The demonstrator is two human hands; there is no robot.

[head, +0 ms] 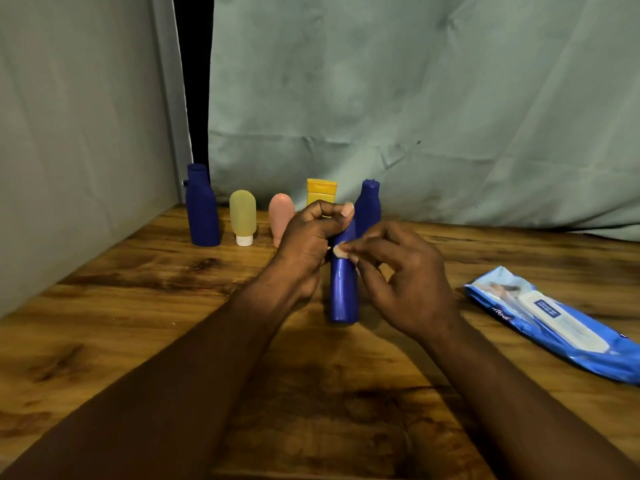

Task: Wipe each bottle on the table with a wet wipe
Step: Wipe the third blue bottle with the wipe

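Blue bottle held nearly upright just above the bench, in front of the row at the back wall. Gripped round its top by the left hand, fingers and thumb curled over the cap end. Right hand against the bottle's upper side, thumb and forefinger pinched narrow on a pale bit. Wipe corner, label edge or fingernail: cannot tell.

For a good wipe, probably best to keep the left grip high and firm, stroke from shoulder down to base, and turn the bottle a little after each pass. Then shift the grip lower to reach the cap. If no wipe in hand, worth drawing one from the blue wipe pack lying well to the right.

Held bottle's cap hidden under the left hand. Behind that hand, part of the pink tube and the lower yellow tube. Base of the right dark blue bottle also covered. Left dark blue bottle and yellow-green tube in plain sight. Pack's far end cut off at the frame edge, print too blurred to read.
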